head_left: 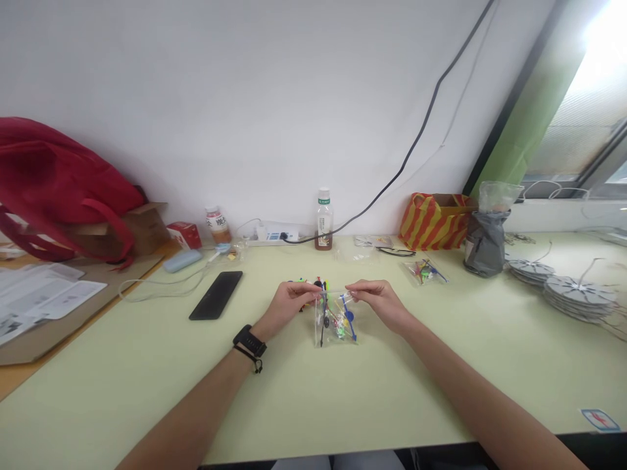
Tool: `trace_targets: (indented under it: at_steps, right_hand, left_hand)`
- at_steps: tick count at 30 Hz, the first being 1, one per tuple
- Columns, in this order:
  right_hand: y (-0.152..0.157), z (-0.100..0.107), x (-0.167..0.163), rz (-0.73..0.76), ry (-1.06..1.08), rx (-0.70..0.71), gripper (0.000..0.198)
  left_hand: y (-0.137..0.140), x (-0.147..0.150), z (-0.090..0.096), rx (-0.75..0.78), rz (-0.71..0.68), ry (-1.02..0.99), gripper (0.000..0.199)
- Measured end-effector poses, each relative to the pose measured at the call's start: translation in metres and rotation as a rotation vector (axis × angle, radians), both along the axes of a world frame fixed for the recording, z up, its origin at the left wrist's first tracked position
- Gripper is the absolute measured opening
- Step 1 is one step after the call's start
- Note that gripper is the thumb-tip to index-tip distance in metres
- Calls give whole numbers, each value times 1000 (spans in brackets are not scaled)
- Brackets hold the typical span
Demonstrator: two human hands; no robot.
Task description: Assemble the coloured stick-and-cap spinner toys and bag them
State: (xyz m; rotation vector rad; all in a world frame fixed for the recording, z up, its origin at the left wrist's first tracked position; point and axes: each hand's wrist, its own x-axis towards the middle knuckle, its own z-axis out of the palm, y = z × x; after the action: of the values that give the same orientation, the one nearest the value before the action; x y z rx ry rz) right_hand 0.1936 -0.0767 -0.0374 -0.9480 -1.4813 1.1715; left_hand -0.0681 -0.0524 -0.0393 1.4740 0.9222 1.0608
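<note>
A clear plastic bag (pixel 337 321) hangs between my two hands in the middle of the head view. Small colourful plastic pieces show inside it, among them a blue stick, a dark stick and green and yellow bits. My left hand (pixel 291 303) pinches the bag's upper left corner. At the upper right corner, my right hand (pixel 379 301) has its thumb and fingers closed on the edge. Just behind the bag, more loose colourful pieces (pixel 318 284) lie on the table, partly hidden by the left hand and the bag.
A second bag of pieces (pixel 425 271) lies right of centre, near black glasses (pixel 396 251). On the left rests a black phone (pixel 216 296). A bottle (pixel 324 222) stands by the wall; a striped bag (pixel 434 222), grey bag (pixel 484 243) and stacked discs (pixel 579 294) occupy the right.
</note>
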Motion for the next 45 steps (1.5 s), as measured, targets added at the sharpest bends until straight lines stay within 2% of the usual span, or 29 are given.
trace_targets:
  at_steps: [7, 12, 17, 25, 29, 32, 37, 40, 45]
  right_hand:
    - [-5, 6, 1, 61, -55, 102, 19]
    - [-6, 6, 0, 92, -125, 73, 44]
    - [-9, 5, -8, 141, -272, 109, 35]
    - [-18, 6, -27, 98, -261, 107, 35]
    - [-18, 11, -21, 149, -256, 104, 38]
    - [-16, 16, -11, 181, -274, 89, 40]
    - [-15, 26, 1, 222, -315, 80, 43]
    - [-17, 31, 4, 259, -334, 62, 44]
    - [-20, 39, 12, 356, -367, 20, 43]
  left_hand:
    - [-9, 3, 2, 53, -21, 3, 30]
    - [-10, 4, 6, 77, -81, 81, 38]
    - [-12, 9, 5, 135, -156, 146, 30]
    - [-21, 17, 2, 121, -196, 179, 29]
    - [-22, 15, 12, 83, -274, 223, 32]
    - [-20, 12, 18, 77, -284, 235, 32]
    - [-15, 5, 21, 99, -185, 302, 36]
    - [-14, 2, 21, 116, -171, 321, 39]
    - [-18, 4, 20, 50, -279, 324, 38]
